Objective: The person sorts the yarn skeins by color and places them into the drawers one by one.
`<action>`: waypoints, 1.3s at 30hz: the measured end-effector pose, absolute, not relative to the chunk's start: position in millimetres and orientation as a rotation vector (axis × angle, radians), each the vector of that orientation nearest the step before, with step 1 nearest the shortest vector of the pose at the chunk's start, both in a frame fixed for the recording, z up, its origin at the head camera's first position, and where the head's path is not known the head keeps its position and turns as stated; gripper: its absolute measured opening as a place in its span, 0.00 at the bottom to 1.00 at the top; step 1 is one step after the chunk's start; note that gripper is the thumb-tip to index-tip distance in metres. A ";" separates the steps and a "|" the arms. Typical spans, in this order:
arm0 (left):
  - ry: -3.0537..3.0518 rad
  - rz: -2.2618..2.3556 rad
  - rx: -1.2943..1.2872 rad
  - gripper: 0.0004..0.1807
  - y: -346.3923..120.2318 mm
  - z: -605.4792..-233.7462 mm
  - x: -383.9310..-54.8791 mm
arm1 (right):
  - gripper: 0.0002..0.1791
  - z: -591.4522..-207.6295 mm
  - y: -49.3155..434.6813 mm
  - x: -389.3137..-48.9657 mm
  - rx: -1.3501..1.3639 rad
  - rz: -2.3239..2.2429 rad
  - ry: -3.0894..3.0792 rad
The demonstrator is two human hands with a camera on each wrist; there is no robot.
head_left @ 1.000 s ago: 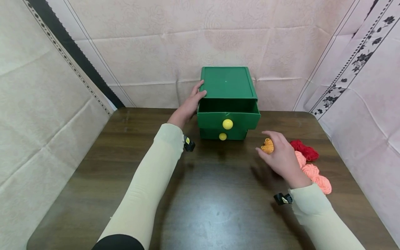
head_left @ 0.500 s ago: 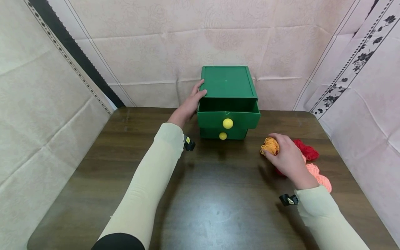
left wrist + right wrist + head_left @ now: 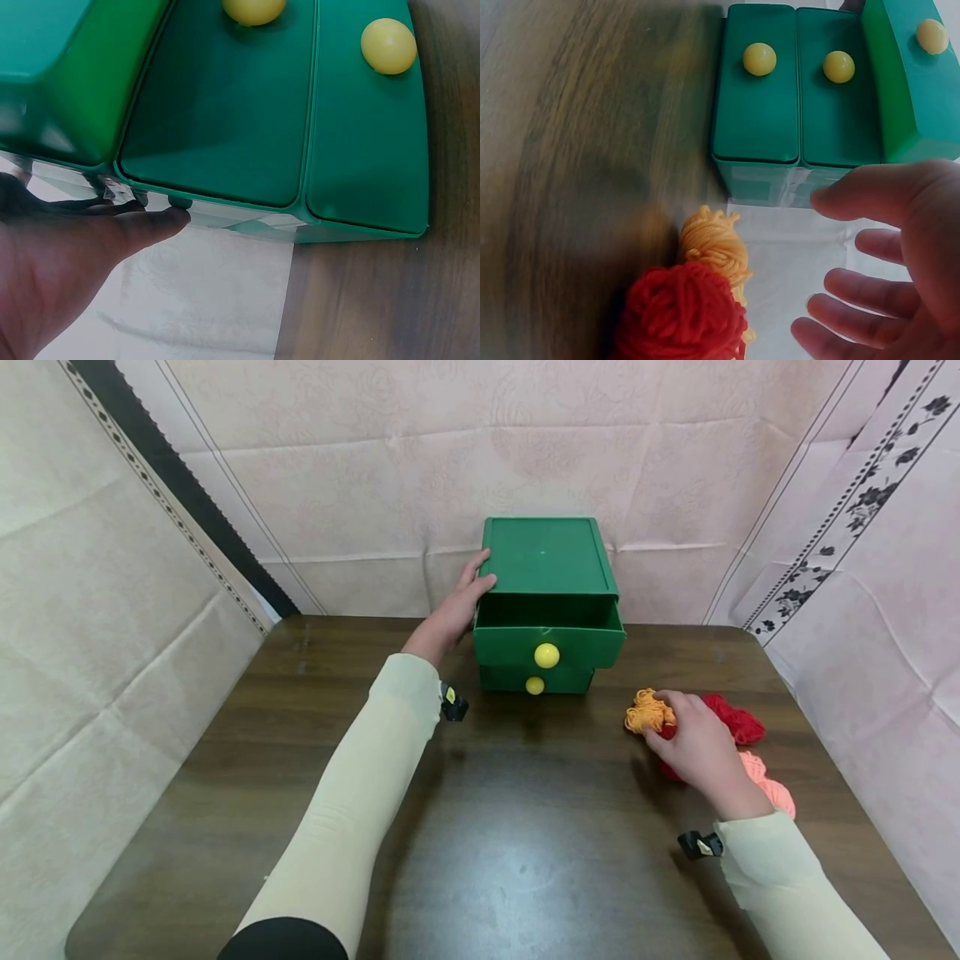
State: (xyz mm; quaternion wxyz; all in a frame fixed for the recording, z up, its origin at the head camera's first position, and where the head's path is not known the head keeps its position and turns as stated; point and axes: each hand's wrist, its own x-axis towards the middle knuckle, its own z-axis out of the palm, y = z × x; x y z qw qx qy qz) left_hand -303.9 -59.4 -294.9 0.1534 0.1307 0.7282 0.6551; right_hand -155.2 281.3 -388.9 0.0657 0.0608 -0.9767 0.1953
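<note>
1. Take the green drawer cabinet [image 3: 551, 556] as landmark, standing upright on the wooden table [image 3: 465, 860], with the upper drawer [image 3: 502, 647] pulled out at the front.
2. At the cabinet's left wall, find the left hand [image 3: 453, 610] touching, thumb and fingers extended, curled round nothing.
3. Right of the cabinet and nearer the wearer, find the right hand [image 3: 699, 745] over the yarn, thumb set wide of the relaxed fingers, holding nothing in the right wrist view. Cannot tell about fingertip contact.
4. Between that hand and the cabinet, see the orange yarn ball [image 3: 647, 710]; close beside it, largely covered from above, the front red yarn ball [image 3: 682, 315]. Farther right of the cabinet, note the back red yarn ball [image 3: 740, 725] and the pink yarn [image 3: 768, 789].
5. Expect light, soft, squashy yarn, hardly slippery, probably prone to snagging by loose strands; best cupped round the middle with gentle pressure.
6. Judge the cabinet stiff, smooth and probably light enough to slide; best braced by the side walls.
</note>
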 end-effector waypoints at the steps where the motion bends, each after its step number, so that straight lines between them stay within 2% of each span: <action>1: 2.089 1.879 0.374 0.32 -59.5 -294.9 -303.7 | 0.35 -389.3 281.7 -154.9 0.179 0.580 -2.959; 20: 2.065 1.899 0.373 0.32 -59.3 -295.0 -305.0 | 0.36 -394.4 293.5 -155.0 0.145 0.553 -3.076; 39: 2.085 1.883 0.363 0.31 -59.6 -295.5 -304.6 | 0.42 -402.2 298.8 -156.4 0.083 0.423 -3.187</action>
